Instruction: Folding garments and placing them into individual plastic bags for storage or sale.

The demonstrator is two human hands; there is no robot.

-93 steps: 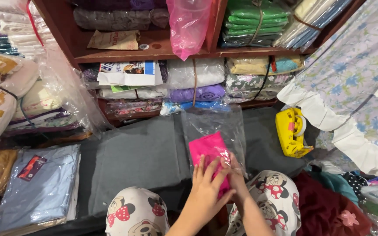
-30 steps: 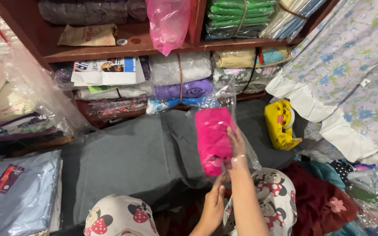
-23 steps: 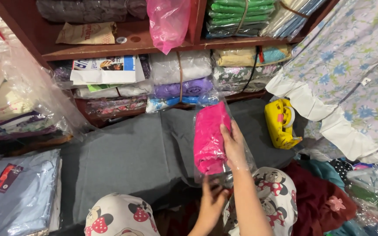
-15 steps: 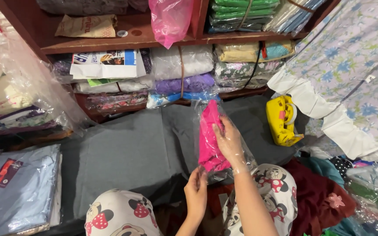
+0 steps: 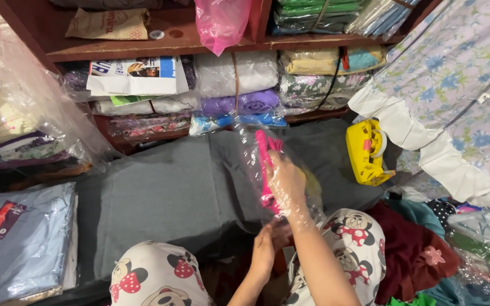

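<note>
A folded bright pink cloth [image 5: 265, 170] stands edge-on inside a clear plastic bag [image 5: 249, 148] above the grey cloth [image 5: 165, 192] in front of me. My right hand [image 5: 286, 182] is inside the bag, fingers closed on the pink cloth. My left hand [image 5: 265, 249] is lower down, between my knees, pinching the bag's open end. The lower part of the bag is hidden by my hands.
A yellow tape dispenser [image 5: 367, 153] lies to the right on the grey cloth. Wooden shelves [image 5: 160, 45] of wrapped fabrics stand behind, with a pink plastic bag [image 5: 222, 22] hanging. A packaged blue-grey garment [image 5: 24, 243] lies left. Floral fabric [image 5: 455, 90] and a maroon cloth [image 5: 409, 249] lie right.
The pink cloth has gone from lying flat to standing edge-on in the bag. My right hand turned with it inside the plastic, and my left hand rose to the bag's open end.
</note>
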